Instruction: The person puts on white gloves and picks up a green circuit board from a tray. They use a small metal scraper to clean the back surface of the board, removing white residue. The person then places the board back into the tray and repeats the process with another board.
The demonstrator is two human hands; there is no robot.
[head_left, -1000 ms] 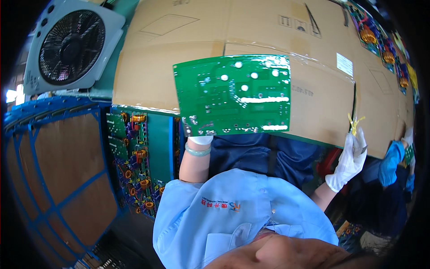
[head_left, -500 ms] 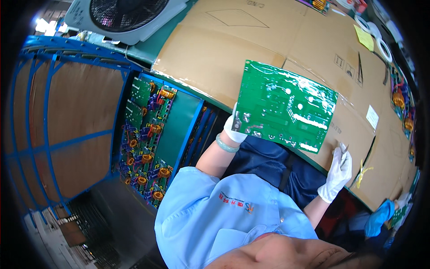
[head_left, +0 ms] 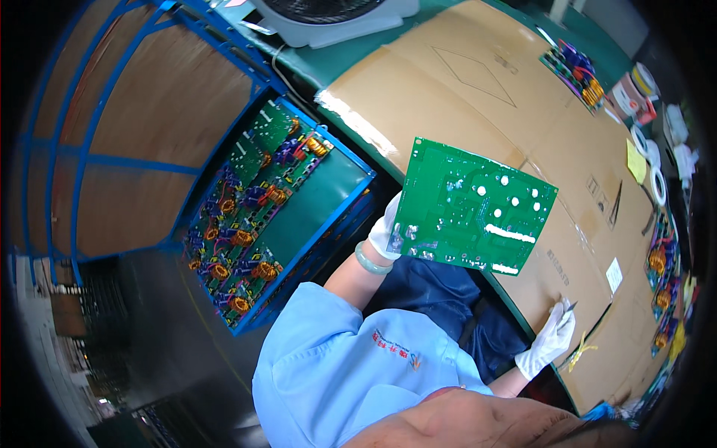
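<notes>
A green circuit board (head_left: 463,201) is held up in front of me, its underside with white spots and solder joints facing up. My left hand (head_left: 386,228), in a white glove, is closed on the board's lower left edge; the fingers are partly hidden behind it. Resting near the table's front edge, my right hand (head_left: 551,334), also gloved, is closed around a small tool with a dark pointed tip (head_left: 572,305). That tool's kind is too small to tell. It stays apart from the board.
Cardboard (head_left: 418,82) covers the green table. On my left, a blue-framed rack (head_left: 355,183) carries several boards with copper coils (head_left: 243,239). A fan (head_left: 328,26) stands at the far left. More populated boards (head_left: 575,75), tape rolls (head_left: 657,185) and a yellow note (head_left: 635,161) line the right side.
The view has turned, so the rack and table appear shifted. The board is now tilted differently, with less glare on it. Both hands keep their holds.
</notes>
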